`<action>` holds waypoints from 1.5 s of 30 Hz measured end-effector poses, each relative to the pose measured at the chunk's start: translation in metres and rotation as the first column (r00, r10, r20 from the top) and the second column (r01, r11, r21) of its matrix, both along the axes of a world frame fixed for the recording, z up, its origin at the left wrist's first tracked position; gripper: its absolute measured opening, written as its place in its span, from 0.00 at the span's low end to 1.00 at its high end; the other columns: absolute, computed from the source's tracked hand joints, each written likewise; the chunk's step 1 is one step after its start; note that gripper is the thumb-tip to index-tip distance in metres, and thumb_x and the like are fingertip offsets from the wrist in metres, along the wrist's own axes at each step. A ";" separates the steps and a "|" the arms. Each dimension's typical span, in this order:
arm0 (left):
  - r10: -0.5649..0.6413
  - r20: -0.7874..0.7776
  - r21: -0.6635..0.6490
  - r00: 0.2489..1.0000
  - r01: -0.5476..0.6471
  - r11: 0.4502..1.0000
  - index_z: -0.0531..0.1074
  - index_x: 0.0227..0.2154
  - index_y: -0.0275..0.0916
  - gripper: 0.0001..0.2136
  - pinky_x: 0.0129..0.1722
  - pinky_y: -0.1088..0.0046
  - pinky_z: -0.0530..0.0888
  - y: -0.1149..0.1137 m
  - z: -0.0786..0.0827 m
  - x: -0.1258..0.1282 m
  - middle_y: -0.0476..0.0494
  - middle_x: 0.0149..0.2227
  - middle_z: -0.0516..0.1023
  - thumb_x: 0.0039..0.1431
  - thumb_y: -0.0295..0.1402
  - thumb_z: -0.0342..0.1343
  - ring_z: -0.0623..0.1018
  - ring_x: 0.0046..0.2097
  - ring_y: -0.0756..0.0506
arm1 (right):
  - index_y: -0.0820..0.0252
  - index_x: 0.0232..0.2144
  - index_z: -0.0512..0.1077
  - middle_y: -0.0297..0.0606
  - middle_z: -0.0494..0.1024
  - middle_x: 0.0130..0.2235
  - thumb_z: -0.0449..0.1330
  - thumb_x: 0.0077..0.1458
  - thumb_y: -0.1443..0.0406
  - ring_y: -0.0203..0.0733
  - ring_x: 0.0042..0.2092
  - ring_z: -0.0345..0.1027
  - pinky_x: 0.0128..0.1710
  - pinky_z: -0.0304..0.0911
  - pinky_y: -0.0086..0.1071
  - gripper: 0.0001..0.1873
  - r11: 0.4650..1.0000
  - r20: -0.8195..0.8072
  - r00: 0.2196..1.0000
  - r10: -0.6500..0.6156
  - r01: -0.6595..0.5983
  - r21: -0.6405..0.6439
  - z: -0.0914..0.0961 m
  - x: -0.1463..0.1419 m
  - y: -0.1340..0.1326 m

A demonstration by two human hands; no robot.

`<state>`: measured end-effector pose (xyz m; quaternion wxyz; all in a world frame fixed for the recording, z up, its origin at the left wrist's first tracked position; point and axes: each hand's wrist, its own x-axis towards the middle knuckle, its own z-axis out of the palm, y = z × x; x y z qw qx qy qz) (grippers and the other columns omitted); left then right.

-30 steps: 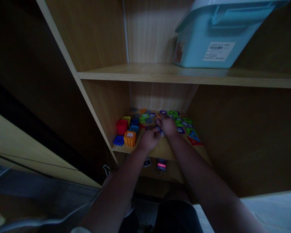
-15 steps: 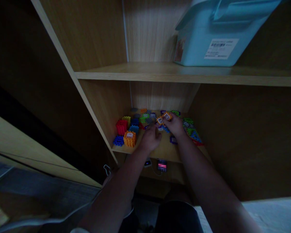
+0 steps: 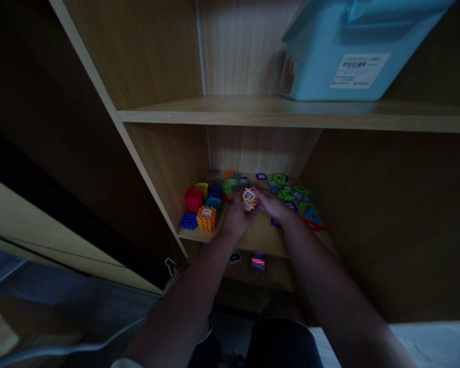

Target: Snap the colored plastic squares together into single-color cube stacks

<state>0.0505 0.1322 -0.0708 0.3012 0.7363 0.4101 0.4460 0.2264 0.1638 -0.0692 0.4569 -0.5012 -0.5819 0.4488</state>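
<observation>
Both my hands reach into a low wooden shelf compartment (image 3: 260,237) scattered with coloured plastic interlocking tiles. My left hand (image 3: 235,217) and my right hand (image 3: 272,204) meet over the middle of the shelf and together grip orange tiles (image 3: 248,198) with white window patterns. Fingers of both hands are curled round the orange pieces. Loose green and purple tiles (image 3: 287,191) lie to the right. At the left stand an orange cube (image 3: 206,218), a red cube (image 3: 193,199) and a blue flat piece (image 3: 187,222).
A light blue lidded plastic bin (image 3: 348,56) with a white label sits on the shelf above. The compartment's side walls close in left and right. A small device with a pink lit screen (image 3: 257,262) shows below the shelf edge. Dark floor lies at the left.
My right hand went right to the tile pile, picked up orange tiles and brought them back to the middle. My left hand rose to meet them.
</observation>
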 end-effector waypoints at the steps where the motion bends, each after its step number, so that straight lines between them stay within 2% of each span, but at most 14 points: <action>1: 0.013 -0.006 -0.007 1.000 -0.013 1.000 0.60 0.66 0.39 0.34 0.59 0.60 0.77 -0.001 0.001 0.000 0.31 0.60 0.79 0.62 0.33 0.70 0.81 0.60 0.37 | 0.55 0.44 0.78 0.42 0.87 0.45 0.53 0.68 0.44 0.50 0.45 0.83 0.43 0.79 0.42 0.24 1.000 0.021 1.000 -0.008 0.008 0.008 0.000 0.001 0.001; 6: 0.021 0.001 0.003 1.000 -0.021 1.000 0.60 0.65 0.37 0.32 0.58 0.60 0.78 -0.002 0.002 0.000 0.29 0.60 0.79 0.63 0.33 0.69 0.82 0.59 0.37 | 0.55 0.44 0.79 0.40 0.86 0.48 0.57 0.65 0.51 0.51 0.51 0.80 0.57 0.74 0.45 0.18 0.984 0.201 0.979 -0.040 0.003 0.180 0.004 0.003 0.003; 9: 0.015 0.025 0.004 1.000 -0.015 1.000 0.61 0.64 0.37 0.31 0.59 0.61 0.78 -0.001 0.002 -0.001 0.30 0.60 0.78 0.63 0.31 0.68 0.81 0.59 0.38 | 0.54 0.47 0.78 0.38 0.85 0.46 0.57 0.65 0.52 0.49 0.49 0.80 0.56 0.74 0.45 0.18 0.976 0.203 0.979 0.032 -0.075 0.204 0.006 0.002 0.001; 13: 0.026 0.051 -0.005 0.998 -0.026 1.000 0.64 0.62 0.39 0.27 0.55 0.63 0.79 -0.001 0.004 -0.002 0.34 0.58 0.80 0.63 0.29 0.66 0.83 0.55 0.40 | 0.55 0.51 0.75 0.39 0.84 0.49 0.60 0.63 0.55 0.47 0.51 0.79 0.56 0.73 0.43 0.18 0.956 0.200 0.976 0.085 -0.137 0.260 0.005 -0.001 -0.001; 16: 0.038 0.027 -0.033 0.999 -0.037 0.999 0.70 0.55 0.41 0.18 0.51 0.67 0.79 -0.003 0.006 -0.003 0.40 0.52 0.83 0.64 0.29 0.64 0.84 0.49 0.42 | 0.55 0.55 0.73 0.39 0.84 0.46 0.60 0.63 0.54 0.46 0.46 0.79 0.51 0.75 0.41 0.21 0.963 0.205 0.978 0.050 -0.102 0.251 0.005 -0.002 -0.002; 19: 0.042 -0.012 -0.038 0.999 -0.042 0.998 0.73 0.47 0.42 0.12 0.49 0.68 0.78 -0.004 0.008 -0.002 0.44 0.47 0.84 0.63 0.29 0.65 0.83 0.46 0.44 | 0.53 0.51 0.75 0.37 0.84 0.44 0.59 0.66 0.51 0.46 0.47 0.79 0.50 0.74 0.40 0.19 0.960 0.225 0.974 -0.001 -0.062 0.274 0.005 -0.001 -0.001; 24: 0.030 -0.028 -0.034 0.999 -0.031 0.999 0.74 0.45 0.41 0.13 0.49 0.68 0.77 -0.006 0.010 -0.003 0.43 0.45 0.84 0.60 0.24 0.66 0.82 0.45 0.44 | 0.53 0.38 0.77 0.34 0.83 0.37 0.57 0.67 0.44 0.46 0.41 0.78 0.44 0.74 0.38 0.22 0.966 0.291 0.956 -0.040 -0.038 0.257 0.002 0.002 0.000; 27: 0.024 -0.041 -0.038 0.999 -0.025 0.999 0.74 0.45 0.41 0.13 0.48 0.69 0.76 -0.007 0.011 -0.004 0.44 0.44 0.84 0.58 0.24 0.67 0.82 0.43 0.45 | 0.54 0.38 0.78 0.36 0.84 0.38 0.56 0.67 0.41 0.48 0.41 0.79 0.45 0.74 0.39 0.25 0.964 0.268 0.959 -0.087 0.013 0.266 -0.003 0.002 0.001; 30: 0.013 -0.036 -0.065 0.999 -0.016 0.998 0.74 0.44 0.41 0.15 0.45 0.70 0.76 -0.006 0.010 -0.004 0.46 0.42 0.84 0.56 0.25 0.68 0.82 0.41 0.45 | 0.54 0.40 0.79 0.40 0.86 0.41 0.53 0.70 0.42 0.49 0.44 0.80 0.49 0.74 0.42 0.26 0.930 0.267 0.945 -0.192 0.088 0.358 -0.003 0.005 0.006; 33: -0.003 -0.026 -0.094 1.000 0.001 0.996 0.73 0.44 0.42 0.15 0.42 0.71 0.75 -0.004 0.006 -0.002 0.48 0.40 0.83 0.56 0.24 0.67 0.81 0.39 0.46 | 0.55 0.42 0.81 0.44 0.86 0.44 0.49 0.73 0.44 0.51 0.47 0.80 0.52 0.73 0.43 0.28 0.865 0.371 0.863 -0.343 0.137 0.482 0.005 0.007 0.020; 35: -0.018 -0.013 -0.096 1.000 0.017 0.995 0.73 0.45 0.42 0.15 0.41 0.72 0.75 -0.002 0.002 0.000 0.49 0.39 0.82 0.55 0.24 0.67 0.80 0.39 0.46 | 0.57 0.44 0.82 0.47 0.86 0.46 0.47 0.75 0.47 0.52 0.50 0.80 0.55 0.72 0.43 0.29 0.848 0.504 0.778 -0.376 0.068 0.526 0.015 0.005 0.036; 37: -0.029 -0.001 -0.087 1.000 0.028 0.996 0.73 0.45 0.42 0.16 0.41 0.71 0.75 0.000 -0.002 0.001 0.49 0.40 0.82 0.55 0.24 0.66 0.80 0.39 0.46 | 0.58 0.47 0.83 0.48 0.86 0.49 0.44 0.77 0.51 0.52 0.54 0.79 0.60 0.69 0.43 0.29 0.853 0.645 0.688 -0.332 -0.073 0.517 0.022 -0.001 0.056; 40: -0.024 0.008 -0.060 1.000 0.025 0.998 0.73 0.45 0.42 0.17 0.43 0.70 0.75 0.002 -0.006 0.003 0.48 0.41 0.81 0.54 0.23 0.65 0.80 0.40 0.46 | 0.60 0.52 0.82 0.49 0.84 0.55 0.44 0.77 0.56 0.51 0.61 0.75 0.68 0.62 0.44 0.28 0.868 0.811 0.534 -0.241 -0.255 0.425 0.027 -0.017 0.087; 45: -0.038 0.016 -0.066 0.999 0.039 0.997 0.72 0.44 0.42 0.15 0.43 0.70 0.75 0.001 -0.006 0.003 0.48 0.40 0.80 0.54 0.23 0.64 0.79 0.40 0.46 | 0.59 0.51 0.83 0.48 0.84 0.56 0.53 0.75 0.54 0.51 0.65 0.71 0.68 0.61 0.43 0.22 0.876 0.867 0.473 -0.158 -0.338 0.344 0.024 -0.040 0.125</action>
